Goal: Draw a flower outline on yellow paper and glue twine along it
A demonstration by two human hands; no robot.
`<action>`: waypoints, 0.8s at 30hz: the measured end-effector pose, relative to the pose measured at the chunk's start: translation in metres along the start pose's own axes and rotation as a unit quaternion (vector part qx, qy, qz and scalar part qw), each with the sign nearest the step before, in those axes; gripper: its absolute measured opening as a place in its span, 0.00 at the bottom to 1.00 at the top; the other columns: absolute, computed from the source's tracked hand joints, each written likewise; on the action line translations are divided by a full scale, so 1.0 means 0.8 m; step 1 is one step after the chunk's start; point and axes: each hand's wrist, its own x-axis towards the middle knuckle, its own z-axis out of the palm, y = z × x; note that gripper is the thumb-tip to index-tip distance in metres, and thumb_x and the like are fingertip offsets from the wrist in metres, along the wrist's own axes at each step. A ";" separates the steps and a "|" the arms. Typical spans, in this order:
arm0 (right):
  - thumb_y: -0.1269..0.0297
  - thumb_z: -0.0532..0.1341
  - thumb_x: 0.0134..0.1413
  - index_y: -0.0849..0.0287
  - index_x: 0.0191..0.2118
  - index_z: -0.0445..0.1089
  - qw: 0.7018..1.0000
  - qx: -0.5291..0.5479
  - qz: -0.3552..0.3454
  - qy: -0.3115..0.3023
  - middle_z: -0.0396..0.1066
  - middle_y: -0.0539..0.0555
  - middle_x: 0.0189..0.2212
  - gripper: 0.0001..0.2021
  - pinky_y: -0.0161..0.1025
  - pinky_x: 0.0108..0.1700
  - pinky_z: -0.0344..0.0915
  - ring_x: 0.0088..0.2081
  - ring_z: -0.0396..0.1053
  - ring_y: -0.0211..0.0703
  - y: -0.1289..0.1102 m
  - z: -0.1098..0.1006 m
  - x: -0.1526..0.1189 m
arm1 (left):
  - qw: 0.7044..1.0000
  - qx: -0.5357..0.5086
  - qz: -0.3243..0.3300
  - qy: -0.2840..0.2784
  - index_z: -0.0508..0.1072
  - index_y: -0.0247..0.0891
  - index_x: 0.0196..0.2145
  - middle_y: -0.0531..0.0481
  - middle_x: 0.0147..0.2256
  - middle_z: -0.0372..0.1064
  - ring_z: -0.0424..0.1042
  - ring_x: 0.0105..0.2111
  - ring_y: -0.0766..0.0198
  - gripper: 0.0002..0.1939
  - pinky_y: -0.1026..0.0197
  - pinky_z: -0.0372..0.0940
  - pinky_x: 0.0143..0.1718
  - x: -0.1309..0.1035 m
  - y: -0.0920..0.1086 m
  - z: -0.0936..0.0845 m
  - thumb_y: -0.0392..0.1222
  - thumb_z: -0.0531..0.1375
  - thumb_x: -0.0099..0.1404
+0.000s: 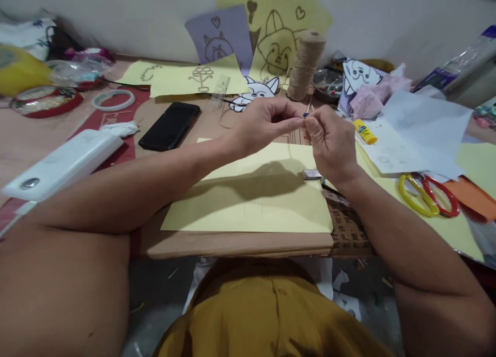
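Note:
My left hand (261,123) and my right hand (334,145) meet at the fingertips, raised over the far edge of a yellow sheet of paper (217,210). Both are closed in a pinch around something small. A dark blue bit (306,115) shows between the fingers, and a thin pale stick seems to rise above it. The fingers hide the rest, so I cannot tell its kind. Below my right hand, a small whitish eraser (311,174) lies on the sheet. Faint pencil lines mark the paper. Just behind the hands stands a spool of twine (305,62).
To the left lie a black phone (169,126), a white power bank (64,163) and a roll of tape (113,99). On the right are a yellow glue stick (365,132), scissors (428,194) and white paper (422,129). Fox drawings (277,47) lean against the wall.

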 end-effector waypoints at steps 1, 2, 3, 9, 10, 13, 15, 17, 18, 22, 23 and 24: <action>0.34 0.56 0.81 0.49 0.47 0.77 1.000 0.001 -0.003 -0.002 0.77 0.54 0.38 0.25 0.54 0.49 0.78 0.44 0.79 0.51 0.001 0.001 -0.001 | 1.000 -0.009 -0.005 0.009 0.81 0.37 0.32 0.55 0.26 0.67 0.71 0.31 0.65 0.10 0.62 0.62 0.34 -0.001 -0.003 0.001 0.37 0.77 0.69; 0.34 0.57 0.80 0.48 0.50 0.77 1.000 0.003 -0.007 -0.006 0.78 0.54 0.41 0.24 0.54 0.50 0.78 0.45 0.79 0.52 0.003 0.001 -0.001 | 1.000 -0.015 -0.010 0.016 0.81 0.37 0.32 0.55 0.26 0.67 0.71 0.31 0.65 0.10 0.62 0.62 0.34 -0.003 -0.005 0.002 0.37 0.76 0.70; 0.35 0.58 0.80 0.48 0.51 0.77 1.000 0.005 -0.009 -0.009 0.79 0.54 0.43 0.23 0.55 0.50 0.79 0.46 0.80 0.52 0.004 0.001 -0.002 | 1.000 -0.016 -0.016 0.017 0.81 0.37 0.33 0.54 0.27 0.67 0.71 0.31 0.65 0.10 0.62 0.62 0.34 -0.005 -0.007 0.002 0.37 0.76 0.71; 0.39 0.57 0.82 0.50 0.44 0.77 1.000 -0.010 -0.018 -0.010 0.78 0.53 0.37 0.22 0.57 0.51 0.79 0.45 0.80 0.52 0.000 -0.001 -0.006 | 0.999 0.010 -0.026 0.018 0.80 0.35 0.34 0.54 0.29 0.65 0.71 0.34 0.66 0.11 0.64 0.62 0.36 -0.013 -0.017 0.007 0.37 0.71 0.76; 0.39 0.57 0.82 0.50 0.43 0.77 1.000 -0.018 -0.017 -0.009 0.77 0.52 0.36 0.23 0.56 0.51 0.78 0.45 0.80 0.52 -0.002 -0.002 -0.006 | 0.999 0.005 -0.024 0.023 0.80 0.35 0.34 0.54 0.29 0.65 0.71 0.34 0.66 0.11 0.64 0.63 0.36 -0.013 -0.019 0.009 0.37 0.71 0.76; 0.38 0.57 0.81 0.49 0.39 0.76 0.999 -0.042 -0.019 -0.005 0.74 0.52 0.31 0.24 0.53 0.47 0.77 0.41 0.79 0.51 -0.008 -0.004 -0.006 | 0.998 -0.039 -0.028 0.042 0.80 0.36 0.34 0.53 0.29 0.68 0.73 0.34 0.65 0.09 0.64 0.64 0.36 -0.013 -0.030 0.017 0.35 0.74 0.73; 0.37 0.56 0.81 0.50 0.35 0.72 0.998 -0.059 -0.028 -0.003 0.71 0.51 0.28 0.26 0.50 0.42 0.73 0.34 0.74 0.48 -0.009 -0.004 -0.006 | 0.995 -0.071 -0.042 0.056 0.81 0.37 0.34 0.53 0.30 0.71 0.76 0.36 0.63 0.10 0.63 0.65 0.36 -0.014 -0.038 0.022 0.35 0.78 0.70; 0.35 0.54 0.81 0.50 0.32 0.68 0.996 -0.075 -0.043 0.001 0.67 0.49 0.24 0.29 0.48 0.38 0.69 0.28 0.68 0.44 -0.008 -0.003 -0.005 | 0.993 -0.084 -0.052 0.056 0.81 0.38 0.34 0.53 0.31 0.73 0.78 0.38 0.61 0.12 0.63 0.67 0.37 -0.014 -0.047 0.025 0.36 0.80 0.67; 0.35 0.53 0.81 0.50 0.30 0.67 0.996 -0.079 -0.046 0.001 0.65 0.49 0.23 0.30 0.47 0.37 0.68 0.26 0.65 0.42 -0.007 -0.002 -0.005 | 0.994 -0.084 -0.053 0.052 0.81 0.38 0.34 0.53 0.32 0.74 0.79 0.39 0.60 0.12 0.63 0.68 0.38 -0.014 -0.050 0.026 0.37 0.81 0.67; 0.33 0.52 0.81 0.49 0.27 0.64 0.997 -0.068 -0.037 -0.013 0.61 0.48 0.21 0.33 0.47 0.39 0.71 0.26 0.65 0.44 -0.005 0.001 -0.007 | 0.995 -0.077 -0.046 0.046 0.81 0.37 0.35 0.52 0.32 0.76 0.80 0.39 0.61 0.14 0.63 0.69 0.38 -0.014 -0.061 0.026 0.42 0.81 0.68; 0.32 0.52 0.81 0.49 0.26 0.64 0.997 -0.064 -0.033 -0.014 0.60 0.48 0.20 0.33 0.48 0.40 0.72 0.26 0.65 0.44 -0.006 0.001 -0.007 | 0.995 -0.080 -0.036 0.042 0.81 0.37 0.35 0.52 0.32 0.76 0.79 0.38 0.62 0.14 0.63 0.68 0.38 -0.014 -0.063 0.026 0.43 0.81 0.68; 0.32 0.52 0.80 0.49 0.26 0.63 0.998 -0.058 -0.027 -0.015 0.60 0.48 0.20 0.33 0.48 0.40 0.72 0.26 0.65 0.44 -0.006 0.002 -0.007 | 0.996 -0.084 -0.022 0.034 0.81 0.37 0.36 0.52 0.32 0.76 0.78 0.37 0.62 0.15 0.63 0.68 0.37 -0.014 -0.065 0.026 0.45 0.80 0.69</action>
